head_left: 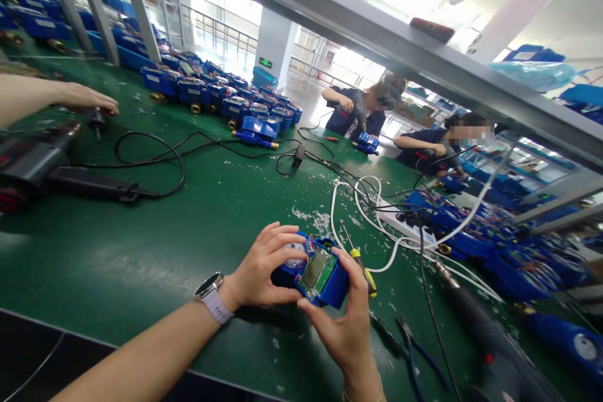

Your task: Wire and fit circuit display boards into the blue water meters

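A blue meter housing (333, 289) with a green circuit board and small grey display is held between both hands over the green table. My left hand (264, 267), with a watch on the wrist, wraps its left side, fingers across the round clear part and thumb at the lower edge. My right hand (346, 326) grips the opposite side, thumb at the front and fingers along the right wall. Thin coloured wires show at the top of the housing. Just right of it lies a yellow-and-black screwdriver (362, 270). Blue-handled pliers (412, 352) lie near my right wrist.
A heat gun (490, 326) lies at right; a power tool (42, 166) at left, beside another person's hand (87, 99). Cables cross to a white power strip (405, 223). Blue meters (193, 91) crowd the back. Two people work opposite. A metal beam (377, 31) passes overhead.
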{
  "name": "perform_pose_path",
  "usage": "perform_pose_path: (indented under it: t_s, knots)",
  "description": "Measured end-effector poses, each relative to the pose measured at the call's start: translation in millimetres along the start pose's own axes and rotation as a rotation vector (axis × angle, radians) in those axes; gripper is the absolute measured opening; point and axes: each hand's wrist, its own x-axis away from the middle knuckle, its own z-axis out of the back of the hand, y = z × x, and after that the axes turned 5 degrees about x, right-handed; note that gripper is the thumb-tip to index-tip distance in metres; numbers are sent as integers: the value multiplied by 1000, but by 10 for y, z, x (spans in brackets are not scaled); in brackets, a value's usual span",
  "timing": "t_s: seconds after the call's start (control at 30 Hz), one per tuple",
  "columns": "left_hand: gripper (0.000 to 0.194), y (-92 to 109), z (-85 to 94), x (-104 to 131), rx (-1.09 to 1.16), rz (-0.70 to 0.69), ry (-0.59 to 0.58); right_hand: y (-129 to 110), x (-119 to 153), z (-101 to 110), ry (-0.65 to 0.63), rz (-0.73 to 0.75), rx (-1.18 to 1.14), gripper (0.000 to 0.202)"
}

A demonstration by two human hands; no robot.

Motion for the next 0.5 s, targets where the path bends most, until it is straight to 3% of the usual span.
perform_pose_path:
  t_s: [0.27, 0.5]
  knots:
    - [40, 19, -6, -8, -19, 46, -18, -36, 206, -31, 8, -100, -155, 78]
    - [40, 52, -9, -8, -2, 39, -15, -13, 468, -11, 26, -188, -84, 79]
